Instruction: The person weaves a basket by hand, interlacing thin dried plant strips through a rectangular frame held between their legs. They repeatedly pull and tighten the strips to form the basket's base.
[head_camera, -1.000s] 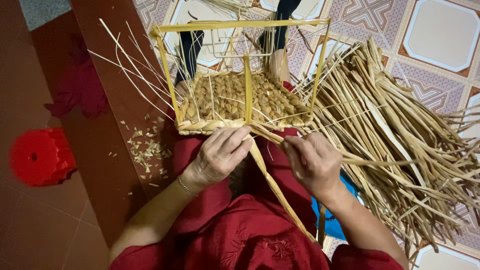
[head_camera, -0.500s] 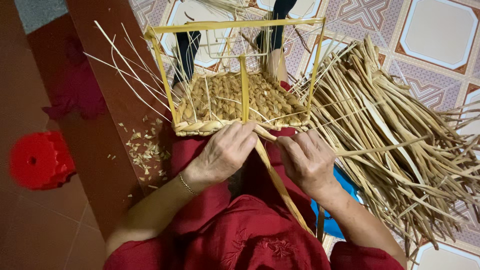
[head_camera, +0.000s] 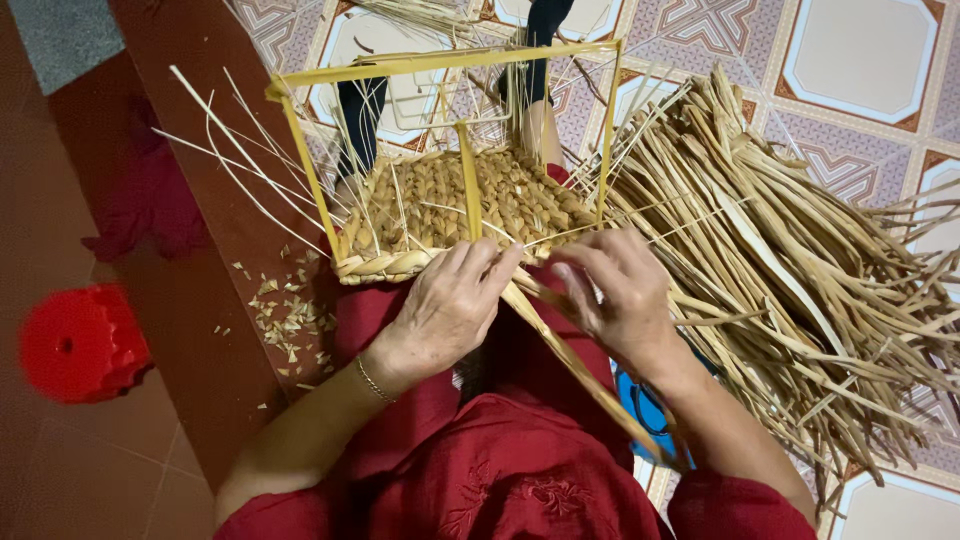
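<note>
Long straw strand (head_camera: 580, 365) slanting from basket (head_camera: 450, 210) toward lower right; both hands (head_camera: 450, 300) (head_camera: 615, 290) pinching it.

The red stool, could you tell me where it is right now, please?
The red stool stands on the floor at the left edge of the head view, left of the left hand and the straw scraps.

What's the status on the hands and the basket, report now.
Left hand and right hand both pinch straw strands at the woven basket edge. Basket sits in a yellow frame on the lap. Loose straw pile beside right hand.
</note>
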